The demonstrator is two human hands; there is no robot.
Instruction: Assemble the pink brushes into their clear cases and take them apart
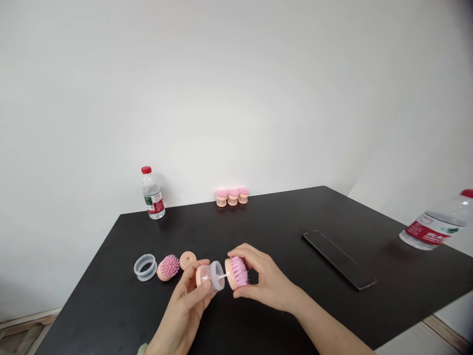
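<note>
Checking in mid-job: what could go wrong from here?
The thin stem between the cup and brush might bend if the right hand tilts the brush.

The loose disc lies right by the left hand, so a sideways nudge could knock it into the other brush.

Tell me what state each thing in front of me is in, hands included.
Left hand: closed around the cup
Right hand: gripping the held head
Cup: tipped sideways
Held head: apart from the cup's rim, bristles facing right
Ring: loose on table
Loose head: detached
Three back brushes: upright, bristles up
Left bottle: capped, standing
Right bottle: capped, standing
</note>
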